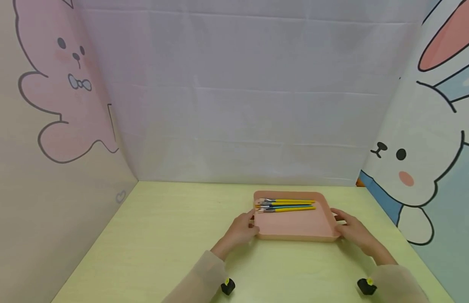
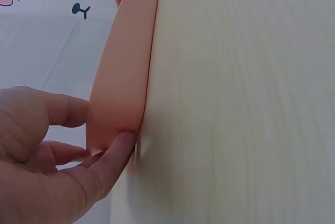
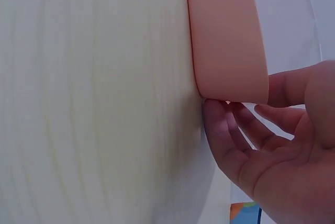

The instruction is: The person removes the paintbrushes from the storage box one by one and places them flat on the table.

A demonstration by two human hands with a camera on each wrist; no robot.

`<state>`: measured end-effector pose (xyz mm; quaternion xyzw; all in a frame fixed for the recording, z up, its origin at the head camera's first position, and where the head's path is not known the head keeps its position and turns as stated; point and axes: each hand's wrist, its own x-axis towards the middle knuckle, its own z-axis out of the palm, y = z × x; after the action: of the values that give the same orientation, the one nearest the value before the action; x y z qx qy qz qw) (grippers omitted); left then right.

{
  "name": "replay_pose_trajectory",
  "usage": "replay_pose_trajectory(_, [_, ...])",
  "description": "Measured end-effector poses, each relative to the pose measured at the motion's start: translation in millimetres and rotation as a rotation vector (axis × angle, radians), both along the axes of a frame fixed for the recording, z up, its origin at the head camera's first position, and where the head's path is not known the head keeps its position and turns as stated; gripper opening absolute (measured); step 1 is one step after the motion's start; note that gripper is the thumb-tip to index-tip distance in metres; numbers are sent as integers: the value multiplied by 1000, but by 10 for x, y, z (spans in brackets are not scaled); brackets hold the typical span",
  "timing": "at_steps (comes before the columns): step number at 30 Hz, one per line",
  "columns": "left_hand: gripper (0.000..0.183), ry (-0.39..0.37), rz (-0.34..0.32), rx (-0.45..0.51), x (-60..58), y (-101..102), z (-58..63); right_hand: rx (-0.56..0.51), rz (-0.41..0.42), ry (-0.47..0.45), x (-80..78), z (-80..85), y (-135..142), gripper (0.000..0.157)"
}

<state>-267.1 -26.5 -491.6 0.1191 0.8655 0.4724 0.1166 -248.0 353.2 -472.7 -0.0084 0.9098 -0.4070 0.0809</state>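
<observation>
A shallow pink tray (image 1: 295,226) lies on the table, its near wall close along the tabletop. Inside it, toward the far side, several paintbrushes (image 1: 295,208) lie side by side, most with yellow handles and bristles pointing left. My left hand (image 1: 240,229) holds the tray's left end. In the left wrist view, its fingers (image 2: 118,148) bend around the corner of the tray wall (image 2: 123,62). At the opposite end, my right hand (image 1: 353,233) grips the right side. The right wrist view has those fingertips (image 3: 214,111) at the lower corner of the wall (image 3: 227,41).
The pale wood-grain table (image 1: 162,244) extends to the left and in front of the tray. A white cloth backdrop (image 1: 234,97) stands behind it. Side panels carry a pink cartoon animal (image 1: 67,97) at left and a rabbit (image 1: 420,139) at right.
</observation>
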Motion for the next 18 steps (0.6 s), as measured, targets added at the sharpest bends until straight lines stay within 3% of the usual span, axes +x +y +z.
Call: replay_pose_trajectory(18, [71,47,-8,-45,162,-579,18,-65,78,45,89,-39,-519,70])
